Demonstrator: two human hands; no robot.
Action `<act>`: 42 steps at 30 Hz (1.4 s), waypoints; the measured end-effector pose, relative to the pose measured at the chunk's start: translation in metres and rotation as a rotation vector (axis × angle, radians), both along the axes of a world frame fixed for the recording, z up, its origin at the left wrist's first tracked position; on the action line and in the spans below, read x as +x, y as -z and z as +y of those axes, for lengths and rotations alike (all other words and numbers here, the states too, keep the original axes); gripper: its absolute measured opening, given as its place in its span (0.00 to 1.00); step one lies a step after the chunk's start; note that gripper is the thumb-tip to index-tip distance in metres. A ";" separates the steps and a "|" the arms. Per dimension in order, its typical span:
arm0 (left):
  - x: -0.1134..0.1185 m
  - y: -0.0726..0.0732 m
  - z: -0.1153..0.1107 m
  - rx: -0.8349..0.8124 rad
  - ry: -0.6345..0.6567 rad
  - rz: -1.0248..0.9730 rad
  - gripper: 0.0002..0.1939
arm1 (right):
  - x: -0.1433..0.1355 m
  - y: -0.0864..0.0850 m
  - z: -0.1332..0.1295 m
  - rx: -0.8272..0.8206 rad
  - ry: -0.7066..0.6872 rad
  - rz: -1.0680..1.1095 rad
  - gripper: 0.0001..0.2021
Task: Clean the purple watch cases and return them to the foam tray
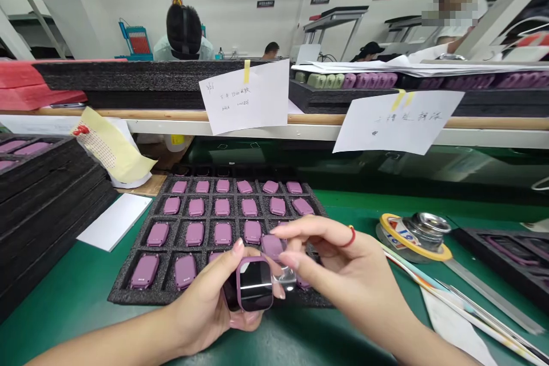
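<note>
A: Purple smartwatch body (254,285) w/ a glossy black screen, held in the left hand (214,303), near centre, just above the green mat (77,297). Thumb on its left edge, fingers curled under and behind it.

B: Right hand (343,269)?

A: Fingers bent, thumb and fingertips pinching a small clear film (286,278) right at the watch's right edge. Red ring on one finger. Can't tell if the film is fully free of the screen.

B: What's behind the hands?

A: Black foam tray (141,291), rows of pockets w/ more purple watch bodies (195,233), face down. Hands overlap its near right corner.

B: Left side?

A: Stack of black foam trays (43,206), a few purple pieces in the top one. White sheet (115,221) on the mat btw the stack and the tray.

B: Right side?

A: Round metal tin (422,229) on a yellow-rimmed disc, a steel ruler (489,297) running near-right from it, another dark tray (510,251) at the far right edge.

B: Far?

A: Shelf w/ two taped paper notes (246,97), handwriting not legible. Other workers beyond it, seated.
</note>
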State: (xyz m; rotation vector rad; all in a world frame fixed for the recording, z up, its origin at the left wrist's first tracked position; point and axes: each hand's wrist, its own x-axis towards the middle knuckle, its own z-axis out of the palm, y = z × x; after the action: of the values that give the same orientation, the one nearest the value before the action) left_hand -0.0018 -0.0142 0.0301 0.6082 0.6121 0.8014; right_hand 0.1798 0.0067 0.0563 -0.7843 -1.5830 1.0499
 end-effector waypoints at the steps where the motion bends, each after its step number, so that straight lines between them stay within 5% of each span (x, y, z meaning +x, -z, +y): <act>1: 0.000 0.001 0.000 0.002 0.003 0.000 0.25 | -0.002 0.001 -0.004 0.012 -0.028 -0.013 0.10; 11: 0.001 -0.002 -0.003 0.049 0.060 0.010 0.27 | -0.010 0.015 -0.014 0.375 0.015 -0.263 0.14; 21: 0.000 0.005 -0.004 0.086 -0.039 0.056 0.25 | -0.010 0.016 -0.012 0.502 0.051 -0.374 0.20; 28: 0.000 0.006 -0.005 0.144 -0.102 0.127 0.25 | -0.011 0.021 -0.017 0.472 -0.073 -0.474 0.41; 35: 0.000 0.001 -0.004 0.174 -0.094 0.156 0.27 | -0.012 0.023 -0.018 0.449 -0.085 -0.457 0.30; 42: -0.002 0.001 -0.005 0.174 -0.061 0.109 0.26 | -0.010 0.018 -0.016 0.461 -0.130 -0.416 0.34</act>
State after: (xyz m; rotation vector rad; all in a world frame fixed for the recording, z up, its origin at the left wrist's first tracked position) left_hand -0.0036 -0.0194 0.0291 0.7997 0.6672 0.8890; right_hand 0.1702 -0.0097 0.0384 -0.6079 -2.1538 0.5867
